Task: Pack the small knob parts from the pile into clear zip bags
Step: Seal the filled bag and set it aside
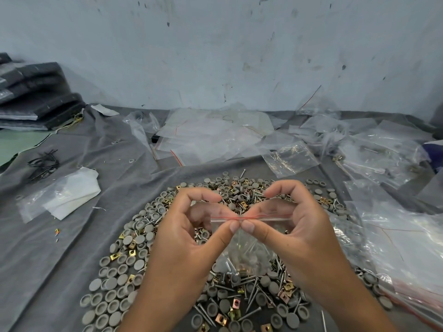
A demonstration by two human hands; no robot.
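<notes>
From the head camera, two hands meet over the middle of the pile. The left hand and the right hand each pinch the top strip of one clear zip bag, thumb tips almost touching at the centre of its red seal line, forefingers curled over behind. The bag hangs between the palms just above the pile and holds a small load: several grey caps, a few screws and at least one brass clip, too crowded to count exactly. Below and around it spreads the pile on a grey cloth: grey round caps far past counting, many brass-coloured square clips and many steel screws mixed among them. The wrists and the bag hide the pile's centre. To the left lie one folded white sheet in a clear sleeve and a tangle of black wire ties. Behind the pile a heap of empty zip bags lies in loose layers, too overlapped to count, and more bags, some with parts inside, crowd the right edge. A stack of dark foam-wrapped packs sits at far left against a scuffed pale wall.
</notes>
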